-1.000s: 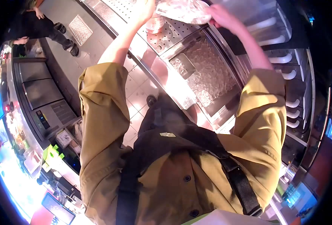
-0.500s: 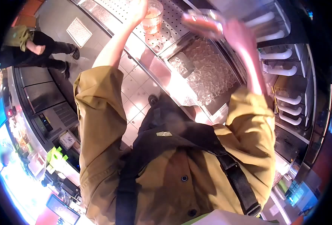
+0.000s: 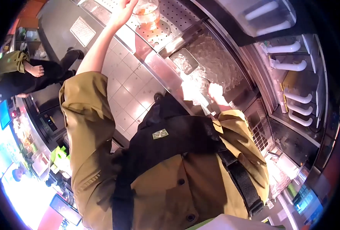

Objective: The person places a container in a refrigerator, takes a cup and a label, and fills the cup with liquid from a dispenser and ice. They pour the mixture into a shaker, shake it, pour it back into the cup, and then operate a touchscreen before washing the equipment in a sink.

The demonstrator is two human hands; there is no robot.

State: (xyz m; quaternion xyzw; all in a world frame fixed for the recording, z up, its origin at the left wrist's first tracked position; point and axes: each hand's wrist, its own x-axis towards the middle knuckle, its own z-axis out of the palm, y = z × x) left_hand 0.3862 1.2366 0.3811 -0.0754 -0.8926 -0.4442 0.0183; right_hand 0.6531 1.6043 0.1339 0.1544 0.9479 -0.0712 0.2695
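A clear plastic cup [image 3: 148, 18] with an orange-tinted content stands on the perforated metal drain tray [image 3: 176, 15] at the top. Just left of it is my left hand [image 3: 122, 12], its fingers apart at the frame's upper edge and holding nothing. Over the near side of the ice bin, my right hand [image 3: 215, 92] is closed. A thin curved edge beside it looks like an ice scoop; most of it is lost in glare and ice. Loose ice [image 3: 221, 63] fills the bin, and a small square container [image 3: 184, 61] sits in the ice.
White-handled containers [image 3: 289, 66] line the right side. A wire rack [image 3: 259, 132] lies below the bin. At far left another person's hand [image 3: 35, 70] and dark trousers show near a counter. Tiled floor [image 3: 126, 92] runs between the counters.
My right hand has come down from above the bin's far side to the ice, where it had been blurred with a shiny object. My left hand has drawn slightly left from the cup.
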